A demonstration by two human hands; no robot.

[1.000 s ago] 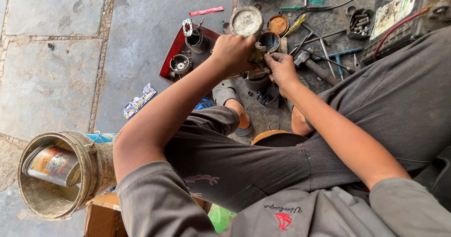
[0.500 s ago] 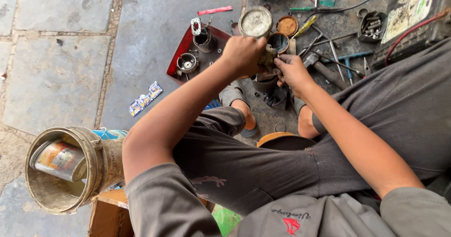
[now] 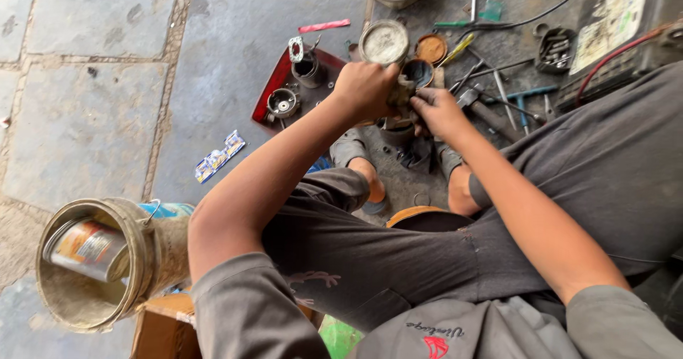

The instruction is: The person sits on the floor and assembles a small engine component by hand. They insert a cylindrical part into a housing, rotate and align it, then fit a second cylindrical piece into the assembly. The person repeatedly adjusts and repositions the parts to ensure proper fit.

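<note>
I look down over my knees at a stone floor. My left hand (image 3: 366,88) is closed around a greasy metal machine part (image 3: 403,92) held above my feet. My right hand (image 3: 435,111) pinches the same part from the right side with its fingertips. Just beyond the hands stand an open grease tin (image 3: 384,42) and a small dark cup (image 3: 418,72). A red tray (image 3: 274,88) with two round metal parts (image 3: 283,103) lies left of my left hand.
A dented metal bucket (image 3: 85,266) holding a can stands at lower left beside a cardboard box (image 3: 163,327). Screwdrivers and wrenches (image 3: 509,96) lie scattered at upper right near a black case (image 3: 619,32) with a red wire. A rust-coloured lid (image 3: 431,48) sits by the tin.
The view has shifted slightly; both hands stay on the metal part, with my right fingers working closer against it.
</note>
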